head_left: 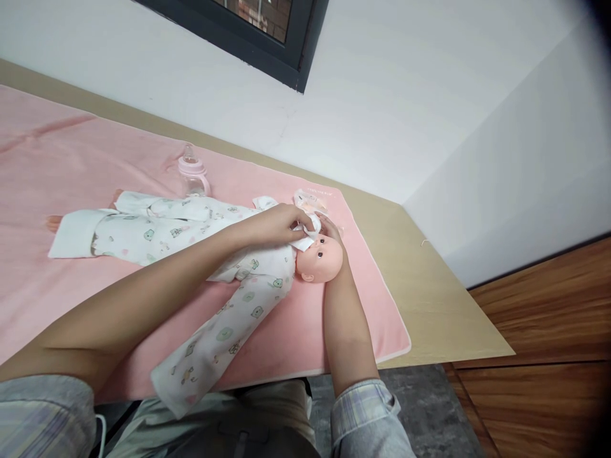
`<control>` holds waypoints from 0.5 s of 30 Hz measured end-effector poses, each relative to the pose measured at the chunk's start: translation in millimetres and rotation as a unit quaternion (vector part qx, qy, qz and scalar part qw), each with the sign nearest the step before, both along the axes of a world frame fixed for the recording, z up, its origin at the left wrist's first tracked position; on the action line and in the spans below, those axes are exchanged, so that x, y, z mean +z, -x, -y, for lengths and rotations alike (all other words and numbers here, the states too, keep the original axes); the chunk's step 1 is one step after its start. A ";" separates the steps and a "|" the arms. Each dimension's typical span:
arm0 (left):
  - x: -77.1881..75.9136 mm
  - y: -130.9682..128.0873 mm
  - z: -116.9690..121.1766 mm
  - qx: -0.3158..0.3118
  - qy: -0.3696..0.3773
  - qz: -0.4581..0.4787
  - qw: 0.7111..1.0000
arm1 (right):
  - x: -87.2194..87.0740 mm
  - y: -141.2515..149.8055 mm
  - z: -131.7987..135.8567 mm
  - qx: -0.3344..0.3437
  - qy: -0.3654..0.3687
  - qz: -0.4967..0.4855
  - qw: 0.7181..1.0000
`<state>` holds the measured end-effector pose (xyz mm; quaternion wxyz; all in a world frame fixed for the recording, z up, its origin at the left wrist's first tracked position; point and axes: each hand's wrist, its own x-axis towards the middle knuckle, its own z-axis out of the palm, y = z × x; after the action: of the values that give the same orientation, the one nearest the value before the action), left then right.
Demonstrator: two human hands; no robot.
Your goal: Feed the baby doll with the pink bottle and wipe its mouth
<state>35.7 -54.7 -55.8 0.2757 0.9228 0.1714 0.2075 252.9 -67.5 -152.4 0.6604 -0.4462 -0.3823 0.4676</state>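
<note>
On the pink blanket lies a baby doll (325, 266) on its back, dressed in white printed clothes, its head to the right. My left hand (282, 222) is closed on a white tissue (303, 243) and presses it near the doll's mouth and chin. My right hand (330, 226) reaches past the top of the head and cups its far side; its palm is hidden behind the head. One printed sleeve (224, 331) stretches toward me over the table's near edge.
The pink blanket (377, 318) covers much of the tan table (439, 318). A pink-topped baby bottle (193, 175) stands beyond the doll's legs. Behind the head lies a clear plastic packet (310, 200). A white wall (363, 108) with a dark-framed window (298, 63) borders the far side; wooden cabinets (548, 318) stand at right.
</note>
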 end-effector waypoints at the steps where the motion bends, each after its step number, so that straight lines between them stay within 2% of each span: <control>1: 0.6 -0.4 1.0 -0.004 0.002 -0.007 1.000 | 1.0 0.4 2.1 -0.001 -0.007 0.006 1.000; 5: -0.2 -3.2 1.6 0.008 0.007 -0.018 1.000 | 1.9 -0.3 5.2 -0.003 -0.023 0.021 1.000; 15: -5.1 -5.3 -3.3 0.008 0.032 0.012 0.999 | -6.3 -7.4 -7.7 0.024 -0.016 -0.006 1.000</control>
<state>41.0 -51.3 -60.9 0.3058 0.9093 0.1825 0.2153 260.3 -59.8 -158.7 0.6582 -0.4239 -0.3965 0.4794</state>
